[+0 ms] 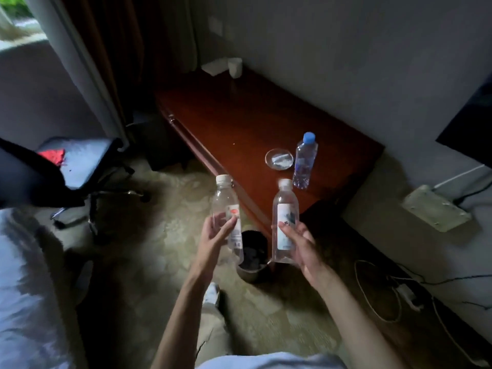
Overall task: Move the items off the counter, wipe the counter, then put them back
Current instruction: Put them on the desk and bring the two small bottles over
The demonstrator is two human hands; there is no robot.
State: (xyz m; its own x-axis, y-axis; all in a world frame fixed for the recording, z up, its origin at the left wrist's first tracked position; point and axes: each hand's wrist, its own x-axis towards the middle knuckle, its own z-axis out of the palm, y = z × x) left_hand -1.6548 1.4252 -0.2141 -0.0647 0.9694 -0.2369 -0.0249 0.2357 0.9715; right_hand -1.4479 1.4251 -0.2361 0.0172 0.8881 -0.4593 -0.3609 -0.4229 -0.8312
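Short of the worktop (pixel 239 123), the left hand (pixel 213 235) has its grip around one white-capped bottle (pixel 226 209), the right hand (pixel 300 241) around another (pixel 285 217), both upright above the bin (pixel 251 255).

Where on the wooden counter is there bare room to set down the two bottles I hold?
The long middle of the dark red wooden counter is bare, between the white paper cup at the far end and the round glass ashtray. The near end is crowded: the ashtray and the clear blue-capped plastic bottle stand close together, leaving only a small patch at the near corner.
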